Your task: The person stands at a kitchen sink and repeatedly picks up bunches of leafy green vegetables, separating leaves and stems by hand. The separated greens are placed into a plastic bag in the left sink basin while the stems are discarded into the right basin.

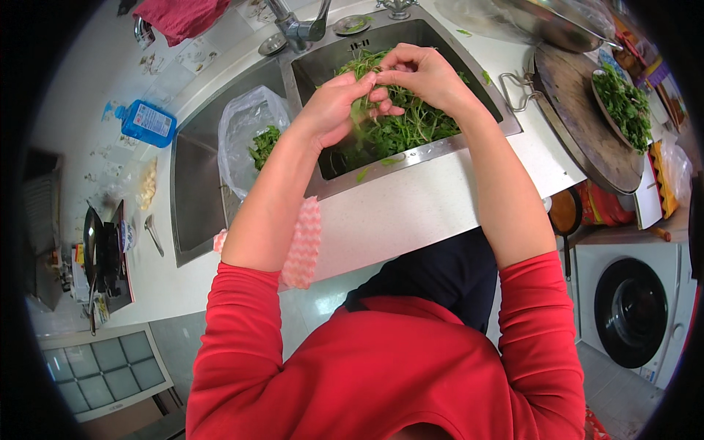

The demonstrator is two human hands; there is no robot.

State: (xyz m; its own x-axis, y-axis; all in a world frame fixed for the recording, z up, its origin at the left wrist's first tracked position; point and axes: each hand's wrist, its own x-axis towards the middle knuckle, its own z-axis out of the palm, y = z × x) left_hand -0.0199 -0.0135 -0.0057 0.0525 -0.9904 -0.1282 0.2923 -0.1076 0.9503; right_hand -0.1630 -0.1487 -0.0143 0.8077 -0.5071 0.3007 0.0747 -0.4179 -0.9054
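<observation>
Both hands are together over the right basin of a stainless steel sink [308, 190], above a heap of leafy greens [407, 132]. My left hand [342, 104] holds a small bunch of green stems [360, 107], its leaves hanging below the palm. With thumb and forefinger my right hand [421, 71] pinches at the same stems, its fingertips meeting the left thumb. Part of the heap is hidden behind the hands. In the left basin sits a clear plastic bag [236, 126] with some greens [265, 146] inside, partly covered by my left forearm.
The faucet [300, 30] rises behind the basins. A blue soap bottle [147, 122] stands to the left. A pink-and-white cloth [302, 242] hangs over the counter's front edge. At right, a round chopping board [583, 110] bears a bowl of greens [621, 107]; a metal pan [555, 22] lies behind.
</observation>
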